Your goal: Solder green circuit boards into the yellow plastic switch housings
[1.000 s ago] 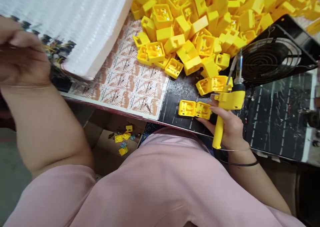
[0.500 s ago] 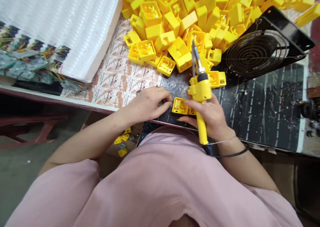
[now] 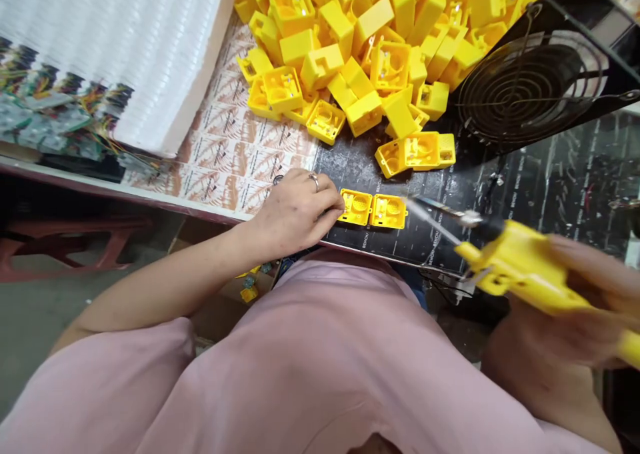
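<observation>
Two small yellow housings lie side by side, open side up, near the front edge of the black mat: a left housing (image 3: 357, 207) and a right housing (image 3: 389, 212). My left hand (image 3: 305, 211), with a ring on one finger, is at the left housing's left edge. Its fingertips are pressed together, and whatever they pinch is too small to make out. Away to the right, my right hand (image 3: 575, 307) is wrapped round a yellow soldering gun (image 3: 530, 267). The gun's metal tip points left toward the right housing and is blurred.
A large heap of yellow housings (image 3: 345, 41) fills the back middle. Three joined-looking housings (image 3: 417, 153) lie in front of it. A black fan (image 3: 525, 87) stands at back right. White foam trays (image 3: 150, 61) with wired boards (image 3: 50, 124) are at left.
My right hand has swung right with the soldering gun, which has turned from pointing away to pointing left. The right housing now shows fully. My left hand has stayed nearly in place.
</observation>
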### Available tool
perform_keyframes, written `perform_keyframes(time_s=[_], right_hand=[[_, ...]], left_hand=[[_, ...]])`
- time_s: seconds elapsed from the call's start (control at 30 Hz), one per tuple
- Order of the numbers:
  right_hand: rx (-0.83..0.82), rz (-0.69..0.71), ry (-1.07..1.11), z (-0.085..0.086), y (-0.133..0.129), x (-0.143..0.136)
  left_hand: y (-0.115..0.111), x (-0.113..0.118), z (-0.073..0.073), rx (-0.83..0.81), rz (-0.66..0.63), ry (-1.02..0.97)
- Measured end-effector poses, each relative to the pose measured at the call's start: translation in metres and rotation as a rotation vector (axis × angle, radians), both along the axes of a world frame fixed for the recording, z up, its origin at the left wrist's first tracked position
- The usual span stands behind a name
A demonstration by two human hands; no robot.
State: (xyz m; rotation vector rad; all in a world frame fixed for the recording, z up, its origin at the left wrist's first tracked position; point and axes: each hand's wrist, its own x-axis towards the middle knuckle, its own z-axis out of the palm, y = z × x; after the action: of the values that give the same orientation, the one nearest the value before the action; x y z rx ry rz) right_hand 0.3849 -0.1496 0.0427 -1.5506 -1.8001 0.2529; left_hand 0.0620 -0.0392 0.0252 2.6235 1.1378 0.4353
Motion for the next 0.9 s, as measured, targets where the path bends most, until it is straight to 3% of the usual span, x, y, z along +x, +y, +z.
perform_keyframes(time_s=[0.23, 0.37, 0.6, 0.77, 0.9], right_hand=[[0.091, 0.381, 0.185, 0.002, 0.031, -0.014], [0.132, 0.561, 0.132, 0.005, 0.044, -0.018], [0.176, 0.625, -0.008, 0.008, 0.055, -0.023], [0.168, 0.705, -0.021, 0.021, 0.056, -0.021], [0.026, 0.584, -0.044, 0.024, 0.048, -0.007]], left_hand=[[0.005, 0.008, 0.013, 0.07, 0.002, 0.187], [0.008, 0.011, 0.018, 0.055, -0.004, 0.244], [0.012, 0.012, 0.021, 0.012, -0.011, 0.267], [0.015, 0.015, 0.021, -0.024, -0.025, 0.266], [0.017, 0.015, 0.022, -0.041, -0.024, 0.264]])
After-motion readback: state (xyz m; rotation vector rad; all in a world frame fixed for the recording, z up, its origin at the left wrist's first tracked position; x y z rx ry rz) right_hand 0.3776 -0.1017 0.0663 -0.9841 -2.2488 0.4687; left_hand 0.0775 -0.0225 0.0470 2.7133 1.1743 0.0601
